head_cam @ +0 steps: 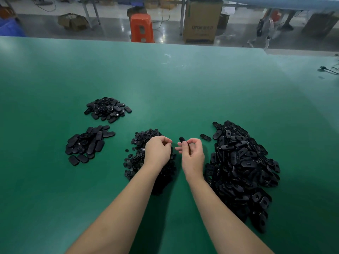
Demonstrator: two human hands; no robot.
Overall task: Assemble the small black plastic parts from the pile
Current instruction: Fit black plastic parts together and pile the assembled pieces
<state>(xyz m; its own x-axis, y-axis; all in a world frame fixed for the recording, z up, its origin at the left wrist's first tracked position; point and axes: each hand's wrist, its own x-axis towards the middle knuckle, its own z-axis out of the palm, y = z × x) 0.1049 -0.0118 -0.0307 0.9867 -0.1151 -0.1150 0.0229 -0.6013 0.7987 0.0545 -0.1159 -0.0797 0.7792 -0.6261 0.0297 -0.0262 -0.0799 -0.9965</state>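
On your far left, two small heaps of oval black parts (pixel 108 109) and (pixel 88 143) lie apart on the green table (pixel 165 85); judging by their tidy separation from the rest, these look like finished pieces, though the view is too coarse to be sure.

Next comes the pile of small round black pieces (pixel 139 158), right under your left hand (pixel 157 152). Your left hand's fingers are curled in toward the thumb at its tip, as if pinching one of those small pieces; anything between them is too small to make out, so I cannot tell whether they hold something.

Your right hand (pixel 192 154) is just beside it, thumb and fingers pinching an oval black shell (pixel 182 139) that sticks up above the fingertips, held clear of the table.

A single oval shell (pixel 205 137) lies alone nearby, and beyond it sits the large pile of oval shells (pixel 240 169), by far the biggest stock, so most of the work remains.

You appear to be at the joining step: one shell in hand, a round insert being brought to it. The next move calls for lining the small piece up with the shell's centre opening and pressing it home squarely, then setting the result with the heaps at the left.
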